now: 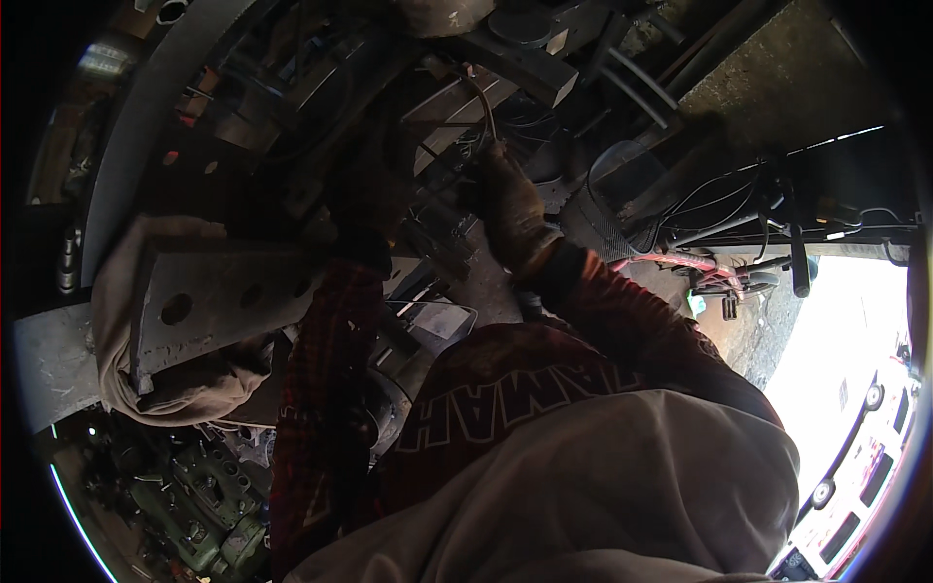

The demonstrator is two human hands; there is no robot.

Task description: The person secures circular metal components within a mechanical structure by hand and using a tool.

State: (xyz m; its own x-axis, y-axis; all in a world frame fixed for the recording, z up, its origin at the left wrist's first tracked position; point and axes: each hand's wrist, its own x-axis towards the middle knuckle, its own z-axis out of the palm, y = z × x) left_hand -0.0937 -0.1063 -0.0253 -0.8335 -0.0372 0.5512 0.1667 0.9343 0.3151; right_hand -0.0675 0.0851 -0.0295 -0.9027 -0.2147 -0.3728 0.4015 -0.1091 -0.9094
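Two gloved hands, apart from each other, work in deep shadow among metal parts.
The right hand (518, 212), at upper centre of the frame, meets the lower end of a thin curved rod (489, 113); its fingers are too dark, so I cannot tell if they grip it. The left hand (371, 206), left of it, is almost lost in blackness, its hold also unclear. At left, a holed metal plate (216, 301) lies partly over a brownish cloth (180, 400).

Dim centre, lower-right glare, fisheye-bent edges
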